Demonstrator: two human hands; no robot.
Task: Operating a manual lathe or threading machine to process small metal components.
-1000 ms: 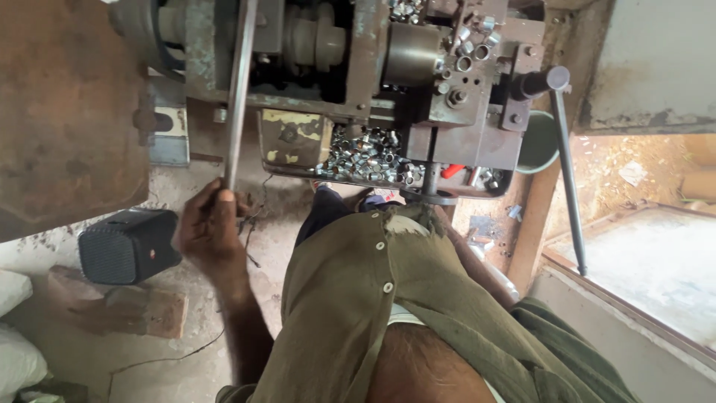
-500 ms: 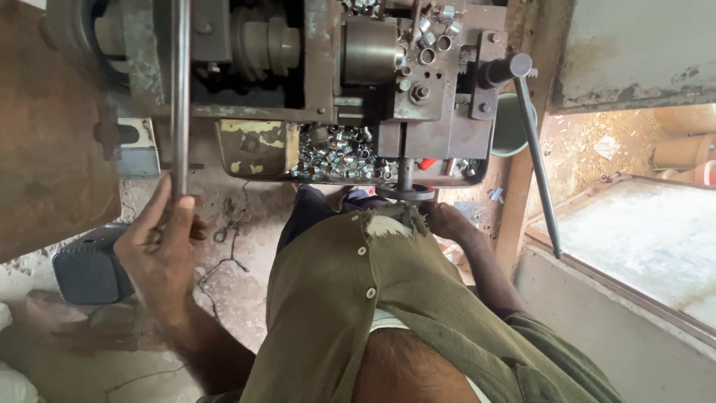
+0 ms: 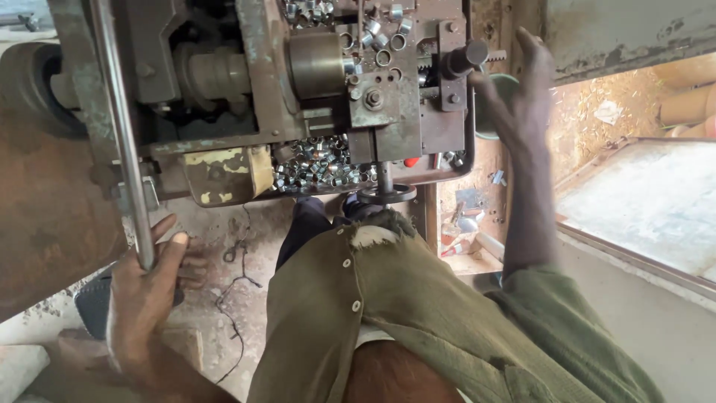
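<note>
While the olive shirt [image 3: 418, 313] fills the near view, the left hand [image 3: 145, 287] curls its fingers around the lower end of a long steel lever [image 3: 123, 142]. Farther off, the right hand [image 3: 522, 101] is raised with fingers spread, holding nothing, just beside the black knob [image 3: 466, 56] on the lathe-like machine [image 3: 358, 97], above a heap of small metal rings [image 3: 321, 168].

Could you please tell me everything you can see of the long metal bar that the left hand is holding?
The long metal bar is a slim, straight, round rod of dull grey steel, slightly scuffed. It runs almost upright with a slight lean, from the top edge of the picture down the left face of the machine. The left hand grips its lower end, fingers wrapped round it. The upper end leaves the frame, so its mounting is hidden.
</note>
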